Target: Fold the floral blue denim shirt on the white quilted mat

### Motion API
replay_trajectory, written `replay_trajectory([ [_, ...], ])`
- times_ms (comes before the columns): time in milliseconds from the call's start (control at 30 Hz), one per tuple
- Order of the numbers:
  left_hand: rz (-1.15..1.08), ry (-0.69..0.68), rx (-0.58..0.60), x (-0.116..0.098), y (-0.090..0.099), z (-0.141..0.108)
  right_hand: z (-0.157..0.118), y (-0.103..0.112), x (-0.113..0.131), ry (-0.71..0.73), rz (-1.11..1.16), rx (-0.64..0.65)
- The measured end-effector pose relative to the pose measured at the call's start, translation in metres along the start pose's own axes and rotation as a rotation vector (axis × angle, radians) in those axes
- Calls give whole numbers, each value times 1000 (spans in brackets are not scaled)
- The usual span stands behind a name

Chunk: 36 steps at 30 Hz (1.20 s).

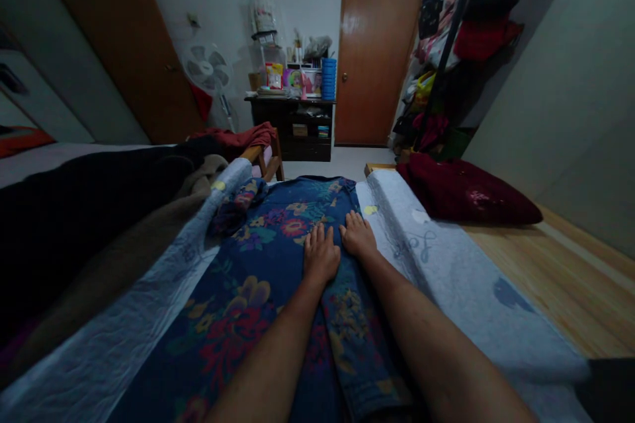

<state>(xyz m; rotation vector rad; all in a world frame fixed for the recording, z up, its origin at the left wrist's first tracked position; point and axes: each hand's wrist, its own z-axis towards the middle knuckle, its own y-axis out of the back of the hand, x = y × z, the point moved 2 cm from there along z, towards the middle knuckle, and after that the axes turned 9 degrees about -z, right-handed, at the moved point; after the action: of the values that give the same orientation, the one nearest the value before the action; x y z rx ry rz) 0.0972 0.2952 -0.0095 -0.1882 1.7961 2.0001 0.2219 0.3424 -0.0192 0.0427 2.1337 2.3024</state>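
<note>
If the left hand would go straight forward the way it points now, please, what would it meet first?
First, more of the flowered garment under the left hand; beyond it, perhaps the dark cabinet, though depth is unclear.

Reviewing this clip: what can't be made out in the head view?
- Head view: the palms of the left hand and right hand, hidden by the hands' own backs.
- Head view: the near end of the floral garment, cut off by the bottom edge.
- Head view: print on the yellow packet, too small.
- Head view: what the red hanging item is, too dim.
</note>
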Motion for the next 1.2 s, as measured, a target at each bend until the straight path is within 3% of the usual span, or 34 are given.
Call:
replay_trajectory([
  [267, -103, 37, -27, -2, 8, -3, -62, 10, 8, -30, 7, 22],
  [567, -223, 115, -178, -1, 20, -24, -133, 23, 16, -9, 66, 128],
  [767, -384, 118, -117, -9, 13, -84, -183, 30, 11, 91, 114, 120],
  [933, -475, 88, -118, -23, 26, -148, -224, 26, -1, 159, 195, 26],
  [1100, -574, 42, -5, -37, 46, -193, -256, 25, -17, 48, 195, -173],
  [1200, -585, 29, 3, -45, 50, -210, -270, 31, -28, -23, 192, -211],
])
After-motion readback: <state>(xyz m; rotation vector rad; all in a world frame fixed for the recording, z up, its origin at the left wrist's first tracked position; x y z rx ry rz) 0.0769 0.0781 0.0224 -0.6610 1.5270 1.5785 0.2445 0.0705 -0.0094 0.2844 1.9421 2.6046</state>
